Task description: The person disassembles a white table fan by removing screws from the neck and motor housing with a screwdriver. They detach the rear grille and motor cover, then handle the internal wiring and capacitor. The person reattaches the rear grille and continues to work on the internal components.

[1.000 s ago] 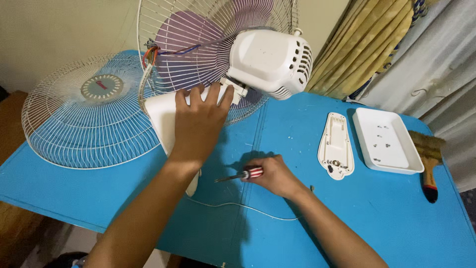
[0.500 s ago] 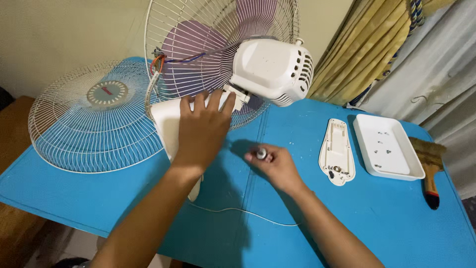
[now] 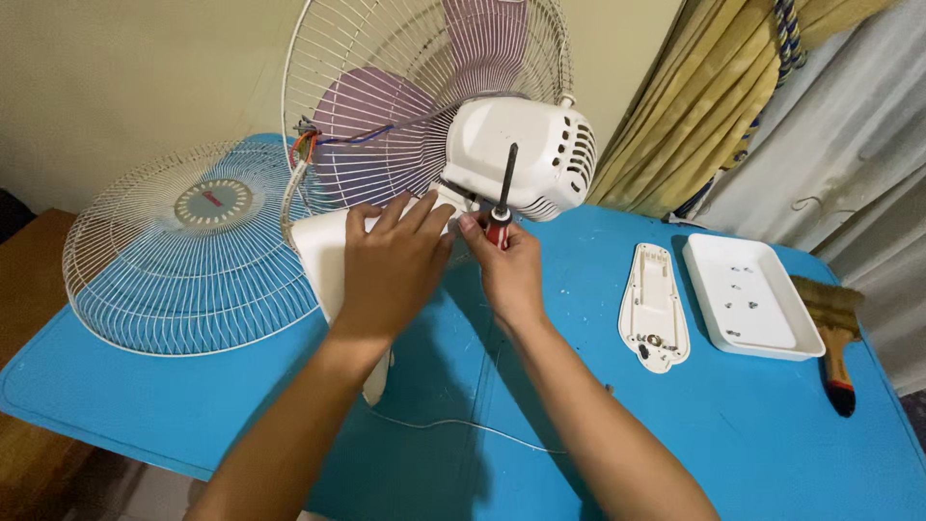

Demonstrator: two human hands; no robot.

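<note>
Nearest the camera, two bare forearms reach out over the blue worktop, whose smooth surface is flecked with pale specks; a thin white cord trails across it beneath the arms.

The left hand lies palm down, fingers spread, pressing on the white plastic stand column of the fan and holding it steady. Touching it on the right, the right hand is closed around the red handle of a screwdriver. The tool stands almost upright: its long axis runs up and away from the hand, and the dark shaft points straight at the white motor housing, just beyond the fingertips. The right hand is the nearer one to that housing, and the tip appears to sit against the ribbed, vented plastic shell, though contact cannot be confirmed.

To the right lie a long white plastic cover plate, a shallow white rectangular tray holding a few small screws, and a bristle brush with a wooden handle.

Farther back, translucent purple blades sit behind the rear wire guard, while the detached round front guard lies flat to the left. Yellow and grey curtains hang behind.
</note>
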